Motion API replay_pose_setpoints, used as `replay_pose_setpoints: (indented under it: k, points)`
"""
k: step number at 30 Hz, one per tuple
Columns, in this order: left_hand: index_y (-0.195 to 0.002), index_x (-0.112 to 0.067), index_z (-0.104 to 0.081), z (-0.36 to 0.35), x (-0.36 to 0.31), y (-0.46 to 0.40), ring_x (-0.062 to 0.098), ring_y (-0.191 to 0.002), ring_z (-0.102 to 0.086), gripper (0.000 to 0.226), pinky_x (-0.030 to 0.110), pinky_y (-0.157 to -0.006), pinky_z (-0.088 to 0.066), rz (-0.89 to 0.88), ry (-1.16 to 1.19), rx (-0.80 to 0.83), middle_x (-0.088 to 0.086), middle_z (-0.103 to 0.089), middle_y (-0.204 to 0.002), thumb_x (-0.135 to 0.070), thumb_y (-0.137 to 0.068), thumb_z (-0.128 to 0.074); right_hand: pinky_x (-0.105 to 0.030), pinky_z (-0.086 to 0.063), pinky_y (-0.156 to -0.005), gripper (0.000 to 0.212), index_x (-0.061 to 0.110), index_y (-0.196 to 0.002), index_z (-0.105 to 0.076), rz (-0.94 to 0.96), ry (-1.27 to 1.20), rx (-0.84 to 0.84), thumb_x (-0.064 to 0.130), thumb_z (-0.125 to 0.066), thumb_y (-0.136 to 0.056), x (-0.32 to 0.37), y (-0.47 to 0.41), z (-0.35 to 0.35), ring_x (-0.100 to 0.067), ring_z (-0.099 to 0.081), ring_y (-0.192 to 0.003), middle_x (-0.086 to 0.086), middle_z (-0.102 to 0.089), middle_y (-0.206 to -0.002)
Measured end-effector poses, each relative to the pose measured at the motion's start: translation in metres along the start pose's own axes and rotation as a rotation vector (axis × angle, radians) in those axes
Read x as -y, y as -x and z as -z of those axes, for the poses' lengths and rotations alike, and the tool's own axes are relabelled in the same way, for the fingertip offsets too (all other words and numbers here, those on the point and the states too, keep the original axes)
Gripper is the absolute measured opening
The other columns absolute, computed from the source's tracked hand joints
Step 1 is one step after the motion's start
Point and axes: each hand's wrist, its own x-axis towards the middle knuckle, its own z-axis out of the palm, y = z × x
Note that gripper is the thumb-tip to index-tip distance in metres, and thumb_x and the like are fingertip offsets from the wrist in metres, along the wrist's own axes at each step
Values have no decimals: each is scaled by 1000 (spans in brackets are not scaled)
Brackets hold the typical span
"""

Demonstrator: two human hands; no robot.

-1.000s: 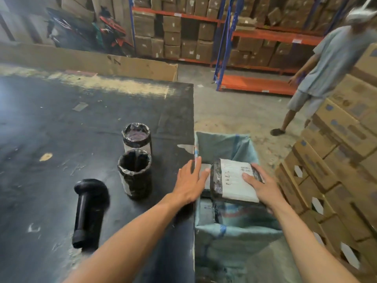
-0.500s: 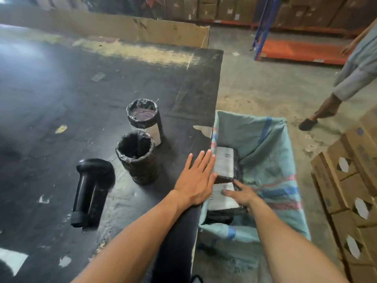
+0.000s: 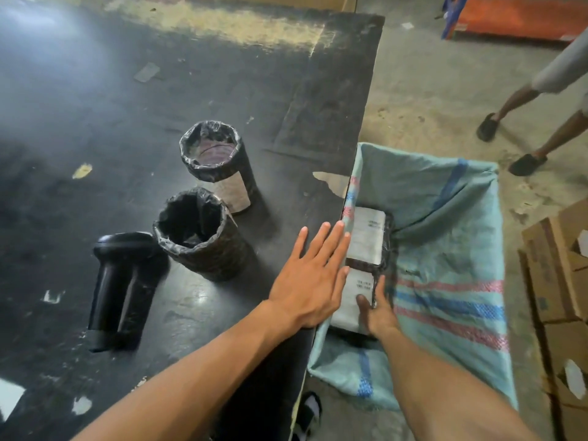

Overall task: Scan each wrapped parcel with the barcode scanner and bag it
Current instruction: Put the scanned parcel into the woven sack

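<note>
Head view: the right hand (image 3: 378,313) reaches down in the woven sack (image 3: 451,237), thumb and fingers pinching the near labelled parcel (image 3: 354,297), whose long axis runs toward 12 o'clock. A second labelled parcel (image 3: 369,237) lies beyond, touching it. The left hand (image 3: 313,275) rests flat, fingers straight, on the table edge (image 3: 356,116). At its 9 o'clock stand two wrapped cylinder parcels (image 3: 199,233), the nearer to this hand, and the barcode scanner (image 3: 119,288). The sack's depth is hidden.

Teal sack (image 3: 445,218) with blue and pink stripes; black scanner (image 3: 117,291).

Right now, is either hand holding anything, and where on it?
The right hand grips the near parcel inside the sack by its near end. The left hand lies flat, holding nothing.
</note>
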Motion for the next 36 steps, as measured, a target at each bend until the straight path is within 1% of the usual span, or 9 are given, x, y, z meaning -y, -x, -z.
replay_pose_setpoints:
  k: [3, 9, 16, 21, 25, 28, 30, 32, 36]
  points:
    - [-163, -14, -7, -1, 0, 1, 21, -157, 8, 61, 49, -127, 5, 4, -22, -5, 3, 5, -170, -41, -109, -17, -62, -18, -126, 84, 40, -165, 12, -21, 83, 34, 47, -49, -107, -8, -9, -3, -40, -9, -160, -11, 0, -176]
    - [-163, -16, -3, 2, -1, 1, 19, -157, 11, 61, 49, -127, 4, 10, 2, 35, 1, 9, -170, -41, -109, -15, -62, -22, -125, 84, 43, -163, 17, -95, 248, 65, 46, -46, -109, 1, -11, 3, -43, -17, -158, -14, -7, -176]
    - [-164, -15, -3, 6, 0, 0, 20, -157, 10, 62, 49, -126, 7, -5, 22, 59, 3, 6, -171, -41, -108, -14, -55, -16, -129, 79, 18, -168, 4, -134, 517, 56, 48, -41, -111, 41, -2, 20, -41, -2, -161, -18, 0, -175]
    - [-164, -14, -5, 8, 1, 1, 21, -158, 9, 63, 49, -126, 9, -23, 56, 74, 4, 4, -171, -41, -108, -15, -42, -33, -123, 65, 11, -163, -31, -14, 394, 11, 42, -51, -109, 62, 29, 42, -36, -38, -152, -18, -39, -165]
    - [-164, -13, -5, 22, 5, 1, 22, -157, 12, 66, 49, -125, 13, -27, 153, 163, 6, 7, -171, -46, -109, -20, -38, -37, -118, 58, 11, -156, -43, 27, 376, -37, 44, -51, -109, 69, 65, 54, -34, -45, -147, -15, -50, -158]
    - [-161, -10, -24, 52, 7, 6, 33, -154, -16, 63, 48, -125, -15, -35, 281, 222, 15, -23, -166, -40, -107, -38, -39, -31, -121, 70, 8, -163, -33, 39, 355, -97, 48, -51, -108, 77, 94, 64, -35, -36, -153, -17, -39, -166]
    - [-144, -6, -50, 78, 5, 17, 40, -123, -51, 51, 45, -98, -44, -126, 193, 47, 20, -56, -132, -26, -97, -57, -41, -27, -126, 78, 6, -165, -24, 28, 332, -139, 51, -50, -107, 83, 112, 70, -34, -30, -156, -17, -29, -170]
    - [-117, -7, -68, 107, 6, 30, 36, -89, -60, 42, 40, -72, -46, -256, -92, -253, 16, -64, -98, -19, -77, -73, -42, -27, -126, 80, 8, -166, -23, 23, 323, -182, 54, -50, -106, 91, 127, 72, -34, -30, -156, -16, -28, -171]
    - [-123, -8, -64, 160, 35, 56, 31, -91, -59, 52, 37, -76, -44, -147, -387, -368, 12, -65, -100, -26, -74, -68, -45, -28, -126, 81, 15, -167, -25, 25, 286, -263, 59, -51, -104, 110, 155, 64, -34, -30, -156, -12, -28, -171]
